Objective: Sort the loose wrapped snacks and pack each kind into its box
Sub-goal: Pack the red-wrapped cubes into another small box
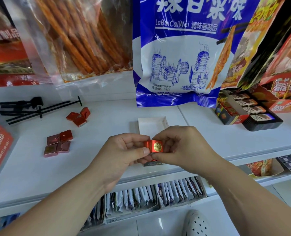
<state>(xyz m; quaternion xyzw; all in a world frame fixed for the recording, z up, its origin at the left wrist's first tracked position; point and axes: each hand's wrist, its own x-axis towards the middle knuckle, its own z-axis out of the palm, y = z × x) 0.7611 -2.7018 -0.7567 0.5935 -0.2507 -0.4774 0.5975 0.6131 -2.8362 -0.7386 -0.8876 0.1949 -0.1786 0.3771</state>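
Both hands hold small red foil-wrapped snacks (155,146) with a gold round seal, above the shelf's front edge. My left hand (124,150) pinches them from the left and my right hand (180,145) from the right. Just behind the hands lies an open white box (151,124). A dark box edge (152,164) shows under the hands, mostly hidden. On the shelf to the left lie three bright red wrapped squares (79,116) and a cluster of several darker red squares (58,143).
Black plastic hooks (30,108) lie at the back left. A big blue snack bag (177,53) hangs behind the white box. Open boxes of dark wrapped bars (250,108) stand at the right. The lower shelf holds trays of upright sachets (150,196).
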